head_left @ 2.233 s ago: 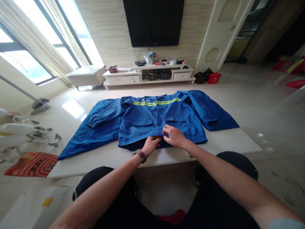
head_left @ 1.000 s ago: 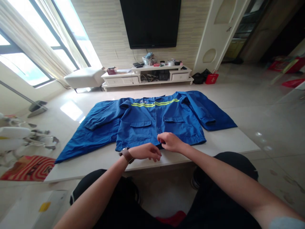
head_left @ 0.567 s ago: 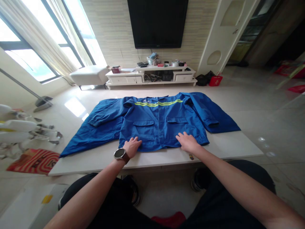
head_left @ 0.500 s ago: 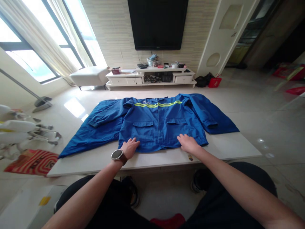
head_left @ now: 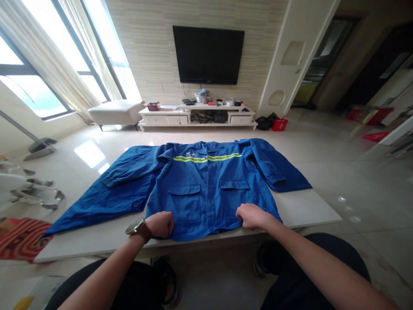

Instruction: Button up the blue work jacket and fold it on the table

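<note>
A blue work jacket (head_left: pixel 190 215) lies front up on a low white table (head_left: pixel 309 213), collar at the far side and hem towards me. Yellow-green stripes cross its chest above two flap pockets. At the hem's left part my left hand (head_left: pixel 161 224), with a watch (head_left: pixel 135 226) on the wrist, is closed on the cloth. My right hand (head_left: pixel 251 215) grips the hem's right part, fingers curled. Both sleeves stretch outwards over more blue cloth (head_left: pixel 97 206), which spreads past the jacket on either side. The fingertips of both hands are hidden.
Beyond the table stand a low white TV cabinet (head_left: pixel 164 118) and a white bench (head_left: pixel 112 113). A red bag (head_left: pixel 279 125) is on the floor at the back. On the left are a striped red bag (head_left: pixel 24 239) and a dustpan (head_left: pixel 41 146). My knees flank the table's near edge.
My hands have gone from lying with fingers extended on the jacket's lower front to closing on its hem. The hem has come nearer to me, over the table's edge. The camera view has tilted up.
</note>
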A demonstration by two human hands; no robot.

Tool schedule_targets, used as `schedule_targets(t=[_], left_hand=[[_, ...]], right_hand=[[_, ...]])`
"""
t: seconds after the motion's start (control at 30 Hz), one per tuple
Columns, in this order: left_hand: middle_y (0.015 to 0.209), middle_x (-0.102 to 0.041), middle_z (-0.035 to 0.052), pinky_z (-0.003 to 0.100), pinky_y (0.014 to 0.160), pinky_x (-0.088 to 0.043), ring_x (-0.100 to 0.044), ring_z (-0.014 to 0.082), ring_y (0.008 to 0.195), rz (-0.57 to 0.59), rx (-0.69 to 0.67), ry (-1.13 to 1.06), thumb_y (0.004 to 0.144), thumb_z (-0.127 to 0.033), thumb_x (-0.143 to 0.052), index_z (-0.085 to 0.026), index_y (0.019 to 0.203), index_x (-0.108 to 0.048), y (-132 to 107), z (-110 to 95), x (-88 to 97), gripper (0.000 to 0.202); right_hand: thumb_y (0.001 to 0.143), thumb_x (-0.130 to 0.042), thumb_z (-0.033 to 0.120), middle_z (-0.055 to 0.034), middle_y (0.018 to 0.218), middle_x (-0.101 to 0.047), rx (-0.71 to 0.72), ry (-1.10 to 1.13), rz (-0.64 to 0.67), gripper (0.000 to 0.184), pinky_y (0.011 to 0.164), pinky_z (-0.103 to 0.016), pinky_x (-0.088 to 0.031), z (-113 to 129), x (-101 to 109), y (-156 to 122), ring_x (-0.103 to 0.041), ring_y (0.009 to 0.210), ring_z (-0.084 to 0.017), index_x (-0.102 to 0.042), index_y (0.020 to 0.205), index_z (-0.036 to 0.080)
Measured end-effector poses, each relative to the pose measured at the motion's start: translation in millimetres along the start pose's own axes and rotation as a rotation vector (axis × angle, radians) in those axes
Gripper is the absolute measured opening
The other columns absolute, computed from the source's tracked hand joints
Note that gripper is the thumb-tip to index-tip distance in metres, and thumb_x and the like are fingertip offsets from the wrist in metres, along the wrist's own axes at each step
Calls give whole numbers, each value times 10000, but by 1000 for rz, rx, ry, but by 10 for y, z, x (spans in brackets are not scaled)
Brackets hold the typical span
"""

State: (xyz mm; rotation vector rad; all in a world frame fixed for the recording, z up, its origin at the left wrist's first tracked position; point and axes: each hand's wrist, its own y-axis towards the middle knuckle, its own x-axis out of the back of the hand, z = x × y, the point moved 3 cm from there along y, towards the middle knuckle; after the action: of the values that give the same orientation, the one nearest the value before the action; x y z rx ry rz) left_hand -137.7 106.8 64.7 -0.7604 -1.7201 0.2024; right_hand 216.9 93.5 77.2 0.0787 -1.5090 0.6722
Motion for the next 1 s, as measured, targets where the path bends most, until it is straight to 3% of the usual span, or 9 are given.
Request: schedule_targets(t=[0.13,0.27,0.33,0.43,0.53,0.63,0.73,0.87,1.0], left_hand=[[618,-705,54,316,623,-456,-613,211,581,-21,-26,-20,517,-78,-593,-213,563,-745,37,-46,-86,209],[577,-665,40,312,610,-457,-565,187,535,221,-16,-75,487,-132,-698,-186,554,-734,37,-59,-176,93],[590,-661,38,293,591,-432,-552,176,535,284,-65,-131,508,-201,-759,-167,605,-745,31,-73,-204,104],[646,-676,30,262,578,-398,-567,168,579,243,-193,-244,590,-391,-818,-155,700,-739,35,-147,-200,272],[756,-695,10,245,613,-398,-604,165,677,95,-289,-253,611,-519,-835,-174,820,-701,41,-306,-178,425],[930,-689,7,253,678,-409,-620,178,798,-92,-379,-99,587,-537,-855,-210,942,-658,22,-541,-221,522],[1017,-667,23,296,767,-445,-633,221,895,-143,-479,88,562,-517,-865,-227,993,-627,-20,-785,-379,572],[1033,-686,54,338,773,-491,-670,257,916,-118,-507,262,687,-351,-779,-216,993,-619,-91,-975,-584,370],[943,-731,56,325,697,-515,-713,243,830,-61,-504,339,795,-200,-628,-213,872,-667,-144,-1013,-706,88]], right_hand=[[550,-621,14,-84,710,-743,-12,22,35,287,578,-274,-415,-20,-19,-10,-702,696,-242,-766,701,211],[570,-653,87,-92,772,-762,9,32,216,268,583,-266,-419,-14,-57,-18,-700,735,-236,-797,772,189],[575,-675,128,-87,799,-766,27,50,310,261,564,-256,-402,-27,-97,-37,-696,752,-231,-803,796,179],[598,-682,172,-68,828,-769,41,101,344,283,569,-245,-401,-79,-146,-73,-686,753,-210,-807,851,179],[616,-665,191,-52,854,-769,81,161,296,309,593,-238,-406,-112,-176,-114,-679,766,-196,-806,891,189],[629,-629,184,-50,802,-761,97,157,244,290,577,-244,-380,-86,-203,-158,-670,737,-189,-809,856,191],[612,-626,171,-53,744,-752,100,114,276,271,547,-252,-355,-10,-263,-212,-662,693,-190,-811,810,191],[583,-657,156,-59,733,-755,148,64,300,263,553,-258,-365,119,-360,-289,-672,701,-203,-813,789,201],[588,-656,122,-82,722,-752,182,-23,295,277,527,-264,-353,272,-480,-340,-688,680,-221,-815,804,191]])
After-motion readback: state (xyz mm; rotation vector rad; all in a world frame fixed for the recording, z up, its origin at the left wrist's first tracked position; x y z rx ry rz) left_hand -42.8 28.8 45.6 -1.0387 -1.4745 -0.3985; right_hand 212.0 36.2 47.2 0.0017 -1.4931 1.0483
